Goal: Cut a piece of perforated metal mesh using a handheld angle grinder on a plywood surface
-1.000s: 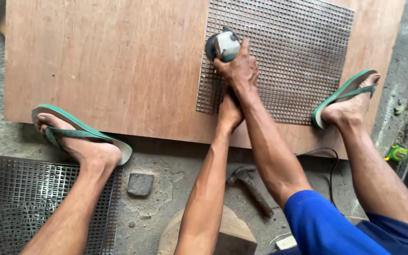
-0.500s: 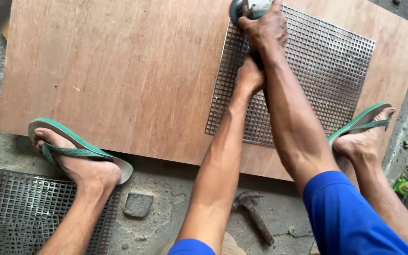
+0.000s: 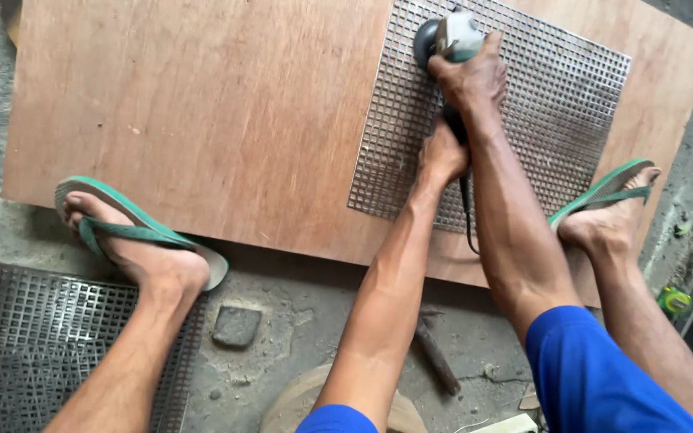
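The grinder (image 3: 445,38) sits lower in view than half a second ago, its head no longer cut off. Right hand (image 3: 472,78) clenches the grinder body on the metal mesh (image 3: 539,104), which lies on the plywood board (image 3: 202,120). Left hand (image 3: 441,154) grips the rear handle, mostly hidden, with the cord (image 3: 467,216) trailing below

I wear a bright blue short-sleeved shirt (image 3: 595,377), its sleeves ending above my elbows, so both forearms are bare. My legs are bare below the knee. On each foot sits a green flip-flop (image 3: 134,224) with a pale sole edge and green straps.
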